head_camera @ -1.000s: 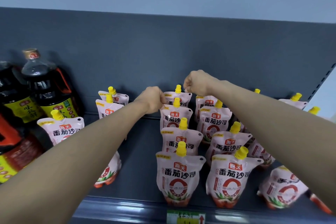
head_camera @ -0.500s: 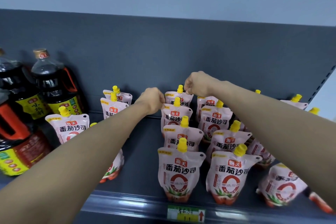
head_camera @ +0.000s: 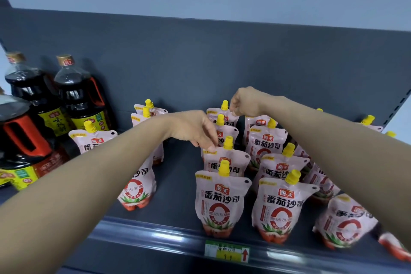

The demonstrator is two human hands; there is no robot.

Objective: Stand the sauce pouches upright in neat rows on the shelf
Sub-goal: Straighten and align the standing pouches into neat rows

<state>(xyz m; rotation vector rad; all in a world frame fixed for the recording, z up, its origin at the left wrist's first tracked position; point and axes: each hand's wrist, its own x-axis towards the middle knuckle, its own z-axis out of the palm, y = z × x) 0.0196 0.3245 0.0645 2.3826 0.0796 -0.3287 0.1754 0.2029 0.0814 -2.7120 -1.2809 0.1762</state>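
Pink tomato sauce pouches with yellow caps stand in rows on a dark grey shelf [head_camera: 178, 198]. The middle row runs from a front pouch [head_camera: 219, 202] back to a rear pouch [head_camera: 214, 113]. My left hand [head_camera: 193, 129] reaches down, and its fingertips pinch the top left corner of the second pouch [head_camera: 226, 162] from the front. My right hand [head_camera: 244, 102] is closed on the rear pouch's top right corner, beside its cap. A further row [head_camera: 281, 207] stands to the right, partly hidden by my right forearm. A left row [head_camera: 138, 187] shows behind my left forearm.
Large dark soy sauce bottles [head_camera: 75, 95] with red handles crowd the shelf's left end. One pouch [head_camera: 347, 220] leans at the front right. A green and yellow price tag [head_camera: 226, 251] sits on the shelf's front rail. The grey back panel [head_camera: 200, 62] closes the shelf behind.
My left hand has left the rear pouch's left corner and come forward and down to the second pouch from the front. My right hand has stayed at the rear pouch. The view shifted left.
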